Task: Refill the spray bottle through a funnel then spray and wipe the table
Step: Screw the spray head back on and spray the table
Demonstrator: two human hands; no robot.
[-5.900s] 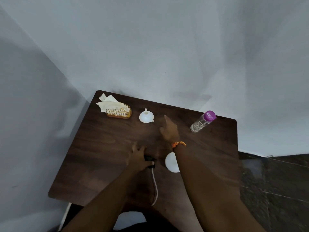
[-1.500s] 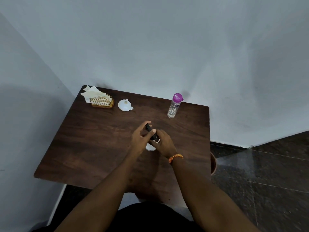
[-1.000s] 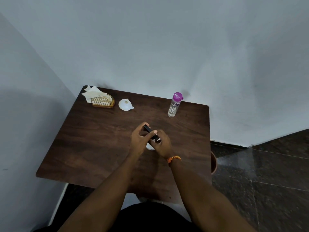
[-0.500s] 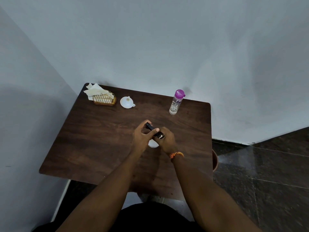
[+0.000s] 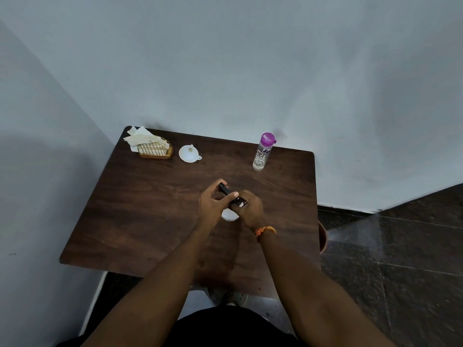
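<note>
Head view, left to right: napkins are sitting in a gold wire holder (image 5: 155, 151) at the desk's (image 5: 140, 221) far left corner, a white funnel (image 5: 189, 153) lying just beside it. Mid-desk, the left hand (image 5: 213, 206) is curling its fingers round the black spray head (image 5: 229, 194), while the right hand (image 5: 249, 209) is gripping the white spray bottle (image 5: 229, 215) beneath. Farther right, a purple-capped water bottle (image 5: 263, 152) is standing upright.
</note>
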